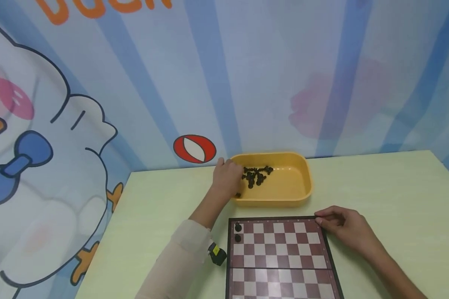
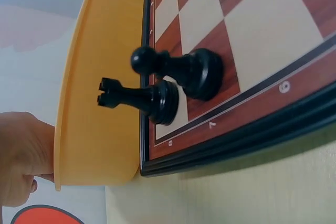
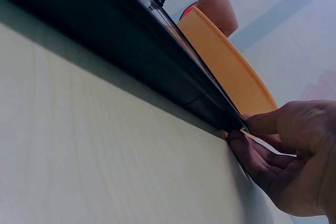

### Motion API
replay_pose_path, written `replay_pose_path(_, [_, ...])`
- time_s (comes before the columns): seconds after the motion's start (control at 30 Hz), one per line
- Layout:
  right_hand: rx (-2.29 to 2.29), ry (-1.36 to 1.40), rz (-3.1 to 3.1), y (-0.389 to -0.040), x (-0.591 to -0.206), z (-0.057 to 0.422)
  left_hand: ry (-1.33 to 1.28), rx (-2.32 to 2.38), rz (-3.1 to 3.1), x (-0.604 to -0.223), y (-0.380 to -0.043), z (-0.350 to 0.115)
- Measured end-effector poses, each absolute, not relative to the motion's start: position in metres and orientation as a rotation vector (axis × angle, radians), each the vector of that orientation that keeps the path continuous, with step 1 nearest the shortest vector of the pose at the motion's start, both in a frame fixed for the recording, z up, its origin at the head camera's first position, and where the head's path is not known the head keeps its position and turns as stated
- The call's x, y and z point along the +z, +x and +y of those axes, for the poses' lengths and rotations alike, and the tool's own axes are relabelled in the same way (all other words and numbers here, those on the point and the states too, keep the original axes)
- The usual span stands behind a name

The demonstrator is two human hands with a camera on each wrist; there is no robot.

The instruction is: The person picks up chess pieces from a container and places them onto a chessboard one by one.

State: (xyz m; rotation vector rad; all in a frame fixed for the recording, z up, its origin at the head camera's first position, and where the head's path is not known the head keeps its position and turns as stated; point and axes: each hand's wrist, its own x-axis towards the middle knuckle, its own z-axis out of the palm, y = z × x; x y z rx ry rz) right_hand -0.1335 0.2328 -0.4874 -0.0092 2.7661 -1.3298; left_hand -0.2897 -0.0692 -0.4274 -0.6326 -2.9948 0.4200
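My left hand (image 1: pixel 227 177) reaches over the left end of a yellow tray (image 1: pixel 289 203); its fingertips are hidden inside. Beside it, several black chess pieces (image 1: pixel 251 177) lie in a heap in the tray. Below the tray is a brown-and-white chessboard (image 1: pixel 280 251). On its far left corner stand a black rook (image 2: pixel 137 98) and a black pawn (image 2: pixel 181 71), on adjoining squares. With thumb and fingers, my right hand (image 1: pixel 346 227) pinches the board's far right corner, which the right wrist view shows from the side.
The pale table (image 1: pixel 393 195) ends at a wall (image 1: pixel 262 83) printed with cartoon figures, just behind the tray. A small black object with a yellow patch (image 1: pixel 217 254) is by the left sleeve, left of the board. A fold line crosses the board's middle.
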Motion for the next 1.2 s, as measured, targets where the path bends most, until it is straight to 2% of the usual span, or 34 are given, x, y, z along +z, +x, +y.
replay_pose_path(0.53, [-1.319, -0.01, 2.786, -0.134, -0.49, 0.228, -0.646, 0.429, -3.002, -0.422, -0.283, -0.074])
replay_pose_path(1.2, [-1.311, -0.026, 2.771, -0.136, -0.49, 0.233, -0.626, 0.055, -2.906, -0.406, -0.271, -0.078])
